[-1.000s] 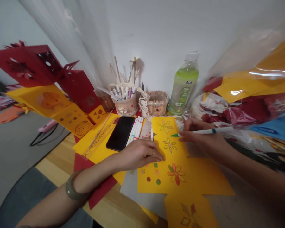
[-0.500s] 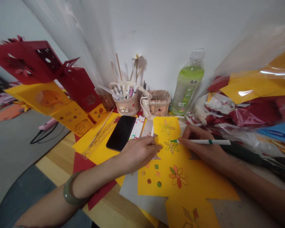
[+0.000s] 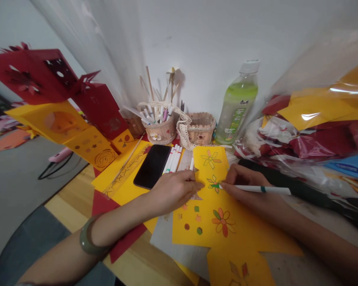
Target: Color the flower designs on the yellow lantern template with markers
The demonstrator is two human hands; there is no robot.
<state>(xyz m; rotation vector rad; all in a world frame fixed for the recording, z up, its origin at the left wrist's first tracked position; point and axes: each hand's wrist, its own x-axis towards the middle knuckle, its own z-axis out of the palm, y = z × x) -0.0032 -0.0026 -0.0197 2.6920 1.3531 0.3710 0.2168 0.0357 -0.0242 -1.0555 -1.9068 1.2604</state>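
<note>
My right hand (image 3: 246, 188) grips a white marker (image 3: 261, 189) with a green band. Its green tip touches the middle flower outline (image 3: 214, 180) on a cut sheet of yellow paper (image 3: 247, 222). My left hand (image 3: 176, 188), closed with fingers curled, rests at the sheet's left edge beside that flower. Behind its knuckles a white marker end (image 3: 192, 163) shows; whether these fingers hold it I cannot tell. Other drawings on the sheet include a partly coloured orange and green flower (image 3: 223, 222) and several small shapes.
Left of the sheet lie a black phone (image 3: 152, 166) and several white markers (image 3: 173, 158). Behind stand a pen basket (image 3: 160, 133), a second basket (image 3: 200, 133) and a green drink bottle (image 3: 237, 107). Red and yellow paper boxes (image 3: 55, 75) rise at left; a plastic bag (image 3: 316, 131) fills the right.
The marker in my right hand has shifted slightly down and left, with its tip lower on the middle flower and more green there. My left hand stays in place.
</note>
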